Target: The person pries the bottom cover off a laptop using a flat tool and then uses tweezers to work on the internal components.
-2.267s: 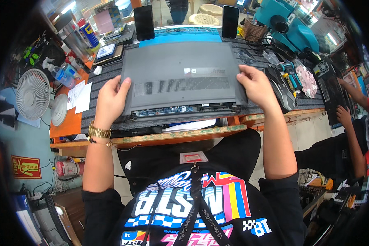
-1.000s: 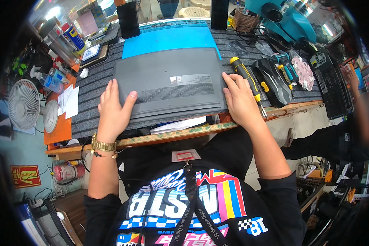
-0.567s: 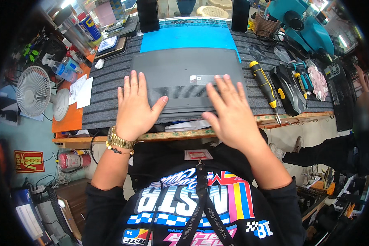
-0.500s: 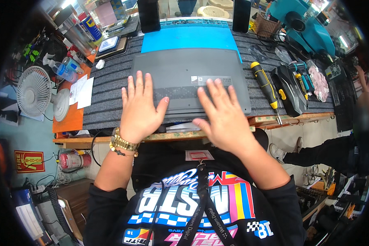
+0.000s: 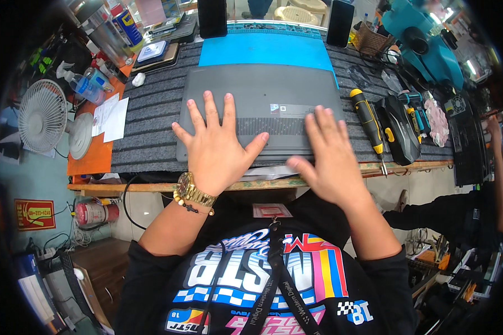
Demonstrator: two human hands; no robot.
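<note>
A closed dark grey laptop (image 5: 251, 89) lies upside down at the bench's front edge, its vent strip and small labels facing up. My left hand (image 5: 221, 139) rests spread on the left half of its bottom cover, a gold watch at the wrist. Over the right front part of the cover lies my right hand (image 5: 330, 151), fingers extended and slightly blurred, thumb pointing left. Neither hand grasps anything. To the right of the laptop is a yellow and black screwdriver (image 5: 368, 123), and beside it a black and yellow tool (image 5: 398, 129).
A blue mat (image 5: 262, 51) lies behind the laptop on the grey striped bench cover (image 5: 151, 123). Two dark phones (image 5: 212, 18) stand at the back. At the left are a white fan (image 5: 43, 114) and papers (image 5: 110, 118). A teal microscope-like device (image 5: 425, 44) stands back right.
Both my hands have slid to the right across the laptop's cover, the left one further toward the middle. The whole view has shifted slightly. The laptop stays in place.
</note>
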